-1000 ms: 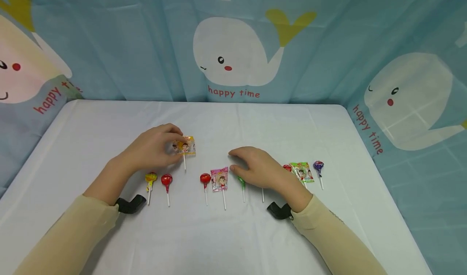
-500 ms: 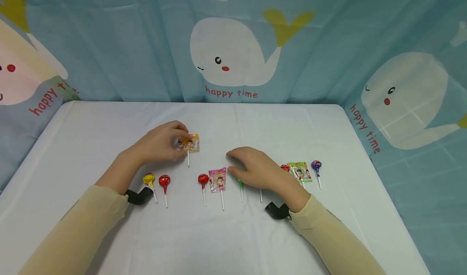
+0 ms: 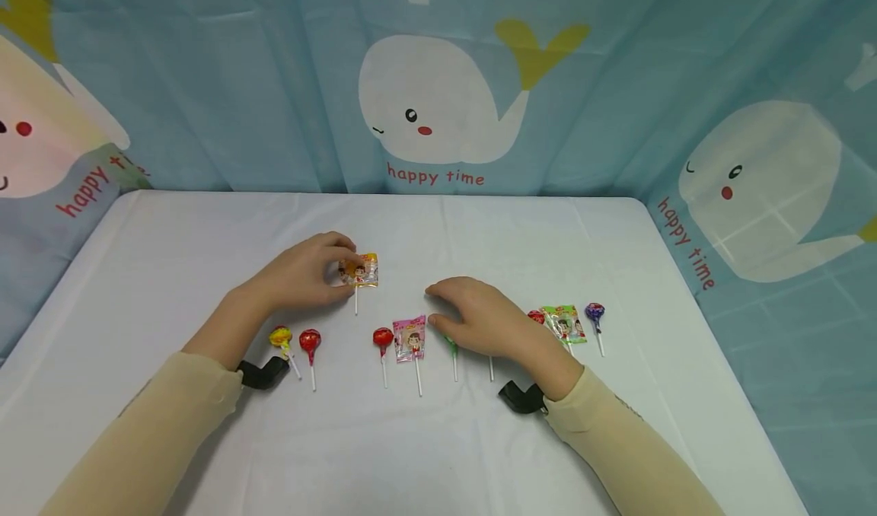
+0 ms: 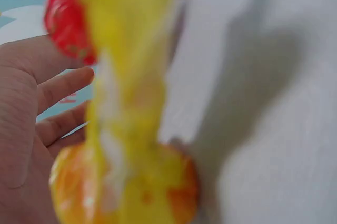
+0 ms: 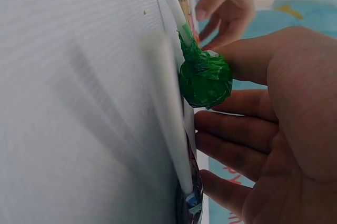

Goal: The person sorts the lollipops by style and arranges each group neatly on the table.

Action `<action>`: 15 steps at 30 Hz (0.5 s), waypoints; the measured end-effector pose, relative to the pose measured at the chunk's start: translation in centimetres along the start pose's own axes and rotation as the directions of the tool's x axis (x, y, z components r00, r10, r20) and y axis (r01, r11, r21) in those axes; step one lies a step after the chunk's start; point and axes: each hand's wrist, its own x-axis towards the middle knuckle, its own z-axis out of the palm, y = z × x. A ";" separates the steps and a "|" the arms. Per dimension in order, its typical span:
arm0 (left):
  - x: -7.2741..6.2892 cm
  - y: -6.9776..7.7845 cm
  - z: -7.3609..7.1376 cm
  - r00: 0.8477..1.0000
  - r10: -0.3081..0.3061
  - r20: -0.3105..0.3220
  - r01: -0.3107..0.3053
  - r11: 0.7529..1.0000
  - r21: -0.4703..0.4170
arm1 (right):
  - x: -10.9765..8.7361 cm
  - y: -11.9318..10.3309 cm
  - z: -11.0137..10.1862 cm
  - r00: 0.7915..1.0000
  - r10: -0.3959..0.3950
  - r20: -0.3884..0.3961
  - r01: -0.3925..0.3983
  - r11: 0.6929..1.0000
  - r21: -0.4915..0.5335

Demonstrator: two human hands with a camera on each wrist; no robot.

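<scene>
In the head view my left hand (image 3: 304, 276) pinches a lollipop in an orange-edged clear wrapper (image 3: 366, 270) between thumb and fingers, its stick pointing toward me. Below that wrist lie a yellow lollipop (image 3: 280, 337) and a red lollipop (image 3: 310, 341). The yellow lollipop (image 4: 126, 103) looms blurred in the left wrist view. My right hand (image 3: 486, 318) is low over the table, fingers loosely bent, gripping nothing. Right by its thumb is a green lollipop (image 5: 206, 82), partly hidden in the head view. A dark-wrapped lollipop (image 5: 195, 203) lies beneath this hand.
In the middle lie another red lollipop (image 3: 382, 338) and a pink-wrapped lollipop (image 3: 409, 339). Past the right wrist are a partly covered red lollipop (image 3: 536, 316), a green-wrapped lollipop (image 3: 565, 324) and a purple lollipop (image 3: 594, 312). A whale-print curtain (image 3: 274, 82) borders the white table (image 3: 384, 455).
My left hand has shifted slightly right, carrying the orange-wrapped lollipop. The yellow lollipop by its wrist has swivelled, its stick now slanting to the lower right. My right hand stays in place.
</scene>
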 end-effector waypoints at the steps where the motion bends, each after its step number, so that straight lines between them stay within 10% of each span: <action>1: -0.2 0.0 -0.1 1.000 -0.011 0.003 0.011 1.000 -0.002 | 0.0 0.0 0.0 1.000 0.001 0.002 -0.001 1.000 0.000; 15: -2.8 1.9 0.2 0.998 -0.061 -0.008 0.062 0.995 0.073 | 0.0 -0.2 0.0 1.000 -0.002 -0.004 0.002 1.000 -0.013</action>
